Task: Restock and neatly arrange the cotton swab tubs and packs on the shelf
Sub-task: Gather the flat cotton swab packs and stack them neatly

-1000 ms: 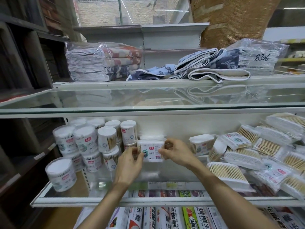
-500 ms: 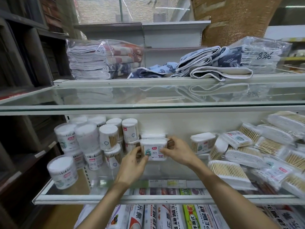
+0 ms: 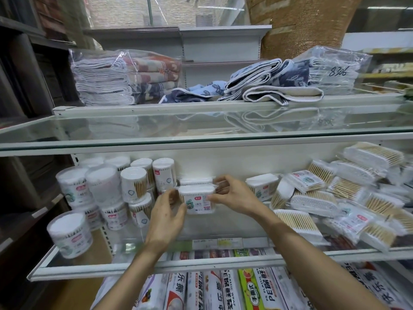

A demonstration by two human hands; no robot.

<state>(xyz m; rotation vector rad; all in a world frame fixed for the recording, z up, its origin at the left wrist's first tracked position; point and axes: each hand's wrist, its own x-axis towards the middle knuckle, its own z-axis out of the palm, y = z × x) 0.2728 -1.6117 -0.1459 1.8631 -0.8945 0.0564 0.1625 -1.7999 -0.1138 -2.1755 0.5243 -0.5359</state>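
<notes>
A small square box of cotton swabs [image 3: 198,201] with a red label hangs above the glass shelf [image 3: 156,268], held from both sides. My left hand [image 3: 166,217] grips its left edge and my right hand [image 3: 234,194] pinches its right edge. Behind it another similar box [image 3: 195,181] stands against the back wall. Round cotton swab tubs [image 3: 134,185] are stacked in two layers on the left. One round tub [image 3: 70,234] stands alone near the front left. Flat cotton swab packs [image 3: 312,203] lie in a loose heap on the right.
The glass shelf above [image 3: 201,139] overhangs the swab shelf. Folded towels [image 3: 125,79] in plastic and loose cloths [image 3: 268,86] lie on the top shelf. Rolls of plastic wrap [image 3: 223,289] fill the shelf below. Dark shelving stands at the left.
Both hands have carried the square box slightly up and back toward the rear wall, closer to the box behind it. The tubs and packs have not moved.
</notes>
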